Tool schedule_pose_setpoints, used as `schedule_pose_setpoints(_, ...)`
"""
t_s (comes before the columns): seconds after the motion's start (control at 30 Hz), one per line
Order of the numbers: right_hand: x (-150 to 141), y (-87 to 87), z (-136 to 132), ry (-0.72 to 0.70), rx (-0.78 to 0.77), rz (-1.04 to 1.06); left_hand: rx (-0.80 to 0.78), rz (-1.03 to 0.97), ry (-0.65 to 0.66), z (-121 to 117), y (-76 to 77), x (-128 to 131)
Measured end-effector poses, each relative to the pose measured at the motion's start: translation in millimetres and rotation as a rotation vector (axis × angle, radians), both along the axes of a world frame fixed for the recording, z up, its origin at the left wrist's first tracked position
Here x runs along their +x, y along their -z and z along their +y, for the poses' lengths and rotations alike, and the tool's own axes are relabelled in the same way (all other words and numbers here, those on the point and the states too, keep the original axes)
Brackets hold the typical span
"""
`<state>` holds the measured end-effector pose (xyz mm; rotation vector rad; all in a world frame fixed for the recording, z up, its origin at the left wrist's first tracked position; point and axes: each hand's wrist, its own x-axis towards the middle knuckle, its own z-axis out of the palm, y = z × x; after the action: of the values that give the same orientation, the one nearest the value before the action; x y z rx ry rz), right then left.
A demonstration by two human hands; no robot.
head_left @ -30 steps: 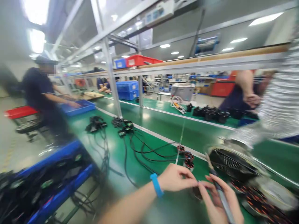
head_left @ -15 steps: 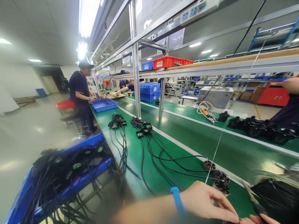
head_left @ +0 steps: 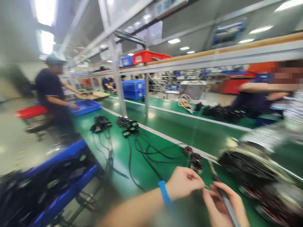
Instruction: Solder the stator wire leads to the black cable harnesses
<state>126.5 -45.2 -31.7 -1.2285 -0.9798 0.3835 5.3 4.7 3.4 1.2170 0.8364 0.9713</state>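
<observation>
My left hand [head_left: 186, 184], with a blue band at the wrist, is closed in a pinch low over the green bench. What it pinches is too small and blurred to name. In my right hand [head_left: 224, 201] lies a soldering iron [head_left: 227, 203], its tip pointing up and away from me. My right thumb and fingers come close to the left fingertips, and a thin bright strand shows between them. Just beyond the hands, several round wound motor stators [head_left: 197, 162] stand on the bench, black cables [head_left: 153, 154] running left from them.
Right of my hands sits a dark grilled fume hood [head_left: 243, 164] with a silver duct [head_left: 286, 123]; more stators [head_left: 272, 201] lie below it. At left is a blue bin [head_left: 78, 171] of cabled boards. A co-worker [head_left: 53, 91] stands beyond it, another person [head_left: 258, 88] across the bench.
The view swung left, then back right, so my hands are again fully in view. Both hands stay close together, the soldering iron still in the right. The person across the bench leans in further.
</observation>
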Motion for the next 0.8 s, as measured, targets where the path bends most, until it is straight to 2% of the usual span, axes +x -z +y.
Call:
schedule_pose_setpoints(0.13, -13, -22.8, -15, -0.006, -0.016, -0.079, 0.065, 0.085, 0.035, -2, -11.4, -6)
schedule_pose_setpoints(0.27, -6, -30.8, -17, 0.011, 0.052, -0.25, 0.068, 0.161, 0.191, 1, -11.0, -9)
schedule_pose_setpoints(0.43, -4, -35.0, -22, -0.104, 0.123, -0.384, 0.119, 0.222, 0.298, -7, -9.2, -10)
schedule_pose_setpoints(0.63, -3, -29.9, -23, -0.088, 0.072, -0.361, 0.195, 0.38, 0.337, -6, -20.0, -16)
schedule_pose_setpoints(0.8, 1, -32.3, -26, -0.077, 0.01, -0.221, 0.273, 0.464, 0.355, -2, -29.3, -23)
